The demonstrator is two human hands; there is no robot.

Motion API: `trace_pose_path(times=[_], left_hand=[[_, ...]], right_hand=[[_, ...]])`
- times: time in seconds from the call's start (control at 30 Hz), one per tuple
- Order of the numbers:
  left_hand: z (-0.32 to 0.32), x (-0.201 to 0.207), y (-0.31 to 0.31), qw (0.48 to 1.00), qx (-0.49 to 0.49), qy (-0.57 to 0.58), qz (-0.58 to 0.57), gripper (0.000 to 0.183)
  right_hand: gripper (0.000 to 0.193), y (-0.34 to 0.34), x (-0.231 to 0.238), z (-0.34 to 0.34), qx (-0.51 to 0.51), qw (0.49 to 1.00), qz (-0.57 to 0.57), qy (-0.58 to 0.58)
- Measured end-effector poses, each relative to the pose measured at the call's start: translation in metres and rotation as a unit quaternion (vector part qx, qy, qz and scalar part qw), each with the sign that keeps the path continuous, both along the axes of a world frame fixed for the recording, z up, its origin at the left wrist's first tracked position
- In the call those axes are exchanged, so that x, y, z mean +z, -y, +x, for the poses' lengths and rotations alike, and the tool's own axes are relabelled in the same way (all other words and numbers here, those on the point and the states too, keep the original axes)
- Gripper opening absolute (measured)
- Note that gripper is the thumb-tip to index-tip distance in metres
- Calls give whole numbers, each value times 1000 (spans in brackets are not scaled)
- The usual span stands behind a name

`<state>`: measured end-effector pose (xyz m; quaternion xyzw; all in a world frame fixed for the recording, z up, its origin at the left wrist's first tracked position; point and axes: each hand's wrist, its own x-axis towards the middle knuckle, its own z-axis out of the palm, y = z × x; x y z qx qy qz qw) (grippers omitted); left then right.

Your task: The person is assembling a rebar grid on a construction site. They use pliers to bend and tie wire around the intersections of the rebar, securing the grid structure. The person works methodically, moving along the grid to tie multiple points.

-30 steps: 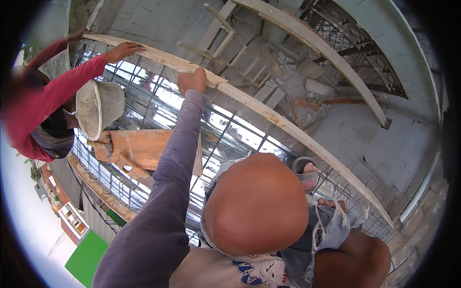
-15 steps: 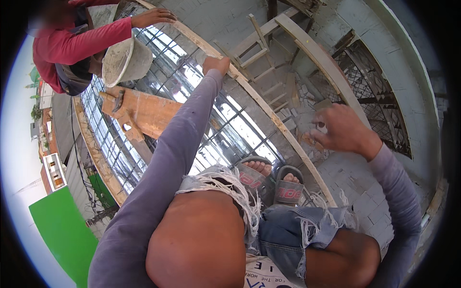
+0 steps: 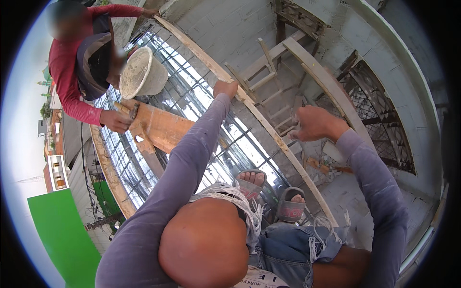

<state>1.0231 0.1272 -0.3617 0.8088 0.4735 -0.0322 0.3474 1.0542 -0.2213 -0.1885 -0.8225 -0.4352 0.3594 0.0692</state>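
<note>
My left hand is closed around a long narrow wooden batten, which runs along the edge of a steel rebar grid over shiny sheeting. On the other side of the batten, my right hand is raised in the air with its fingers curled. Whatever its fingertips may hold is too small to make out. A co-worker's hand reaches to a hammer on an orange-brown board. The co-worker's other hand touches the batten's far end.
A cement-stained bucket stands on the grid beside the co-worker. Next to the board lies a wooden handle with a hole. Right of the batten is a drop with a wooden ladder and rubble. My sandalled feet rest on the grid.
My right hand has moved left, closer to the batten. The co-worker has brought one hand down to the hammer and put the other on the batten's far end. My left hand keeps its grip.
</note>
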Motion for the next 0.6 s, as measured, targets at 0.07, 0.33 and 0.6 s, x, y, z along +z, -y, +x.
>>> trace_pose_path(times=[0.07,0.33,0.6], left_hand=[[-6,-7,-12,1000,9,4,-3,64],[6,19,15,998,-7,-55,6,61],[-7,32,-8,994,-55,-91,20,70]], right_hand=[[60,-16,-27,-1,-64,996,62,-17],[63,-152,-131,-28,-259,923,281,26],[44,-208,-158,-25,-258,946,197,-14]])
